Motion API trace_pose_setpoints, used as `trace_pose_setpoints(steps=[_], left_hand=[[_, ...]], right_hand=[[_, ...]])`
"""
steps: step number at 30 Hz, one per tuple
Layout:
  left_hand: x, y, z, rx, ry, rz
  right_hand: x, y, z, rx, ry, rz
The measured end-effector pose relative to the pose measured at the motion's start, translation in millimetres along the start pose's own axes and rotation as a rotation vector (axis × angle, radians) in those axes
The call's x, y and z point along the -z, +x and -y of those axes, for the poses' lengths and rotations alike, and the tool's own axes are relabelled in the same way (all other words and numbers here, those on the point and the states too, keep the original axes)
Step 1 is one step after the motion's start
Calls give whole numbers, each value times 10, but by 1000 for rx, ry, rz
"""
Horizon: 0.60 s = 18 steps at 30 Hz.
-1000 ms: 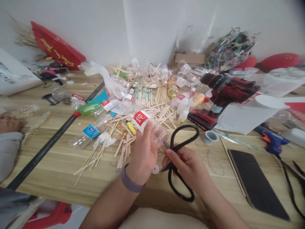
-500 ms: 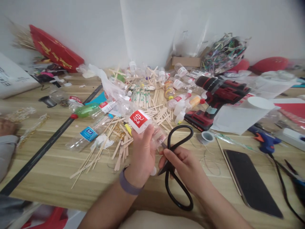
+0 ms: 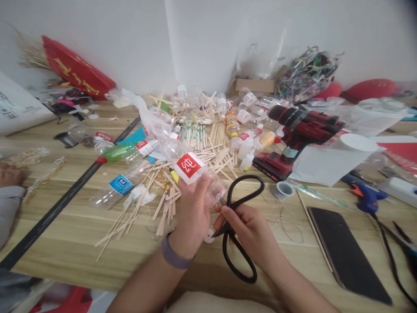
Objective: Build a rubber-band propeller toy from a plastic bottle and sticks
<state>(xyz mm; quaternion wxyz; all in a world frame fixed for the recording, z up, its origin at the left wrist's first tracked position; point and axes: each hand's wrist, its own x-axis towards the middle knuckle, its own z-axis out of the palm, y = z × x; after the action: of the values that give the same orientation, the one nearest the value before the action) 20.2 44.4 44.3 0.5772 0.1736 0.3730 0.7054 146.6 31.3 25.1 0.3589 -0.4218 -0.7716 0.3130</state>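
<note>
My left hand [image 3: 193, 208] is wrapped round a clear plastic bottle [image 3: 215, 188] with a red and white label, tilted with its near end toward my right hand. In my right hand [image 3: 250, 226] is a pair of black-handled scissors [image 3: 243, 268], gripped near the pivot with the blades apart. One blade tip touches the bottle's near end; whether it goes through the plastic I cannot tell. The other blade points down-left, above a small white disc [image 3: 209, 236] on the table.
Wooden sticks [image 3: 167, 208], a second bottle [image 3: 112, 191] and many more bottles lie beyond my hands. To the right are a red cordless drill [image 3: 298, 134], a wire spool [image 3: 282, 190], a phone [image 3: 347, 252] and a blue glue gun [image 3: 366, 193]. Another person's hand [image 3: 9, 174] rests at far left.
The scissors have turned slightly, their lower handle swinging left and up. More of the white disc shows under the lower blade. My left hand keeps its hold on the bottle.
</note>
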Motion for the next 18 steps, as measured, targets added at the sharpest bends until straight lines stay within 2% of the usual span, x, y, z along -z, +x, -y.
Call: trace_pose_setpoints(steps=[2, 4, 9, 12, 16, 18], left_hand=[[-18, -4, -3, -45, 6, 1], [-49, -5, -10, -47, 7, -25], [-76, 31, -37, -28, 17, -89], [-31, 54, -39, -39, 31, -84], [26, 72, -11, -2, 32, -10], [30, 82, -4, 27, -6, -18]], right_hand=[[2, -17, -68, 145, -222, -127], [-3, -34, -149, 213, -323, -196], [-59, -32, -237, 223, -334, -187], [-63, 13, -178, 153, -241, -115], [-14, 72, -52, -188, 172, 159], [3, 77, -23, -278, 252, 200]])
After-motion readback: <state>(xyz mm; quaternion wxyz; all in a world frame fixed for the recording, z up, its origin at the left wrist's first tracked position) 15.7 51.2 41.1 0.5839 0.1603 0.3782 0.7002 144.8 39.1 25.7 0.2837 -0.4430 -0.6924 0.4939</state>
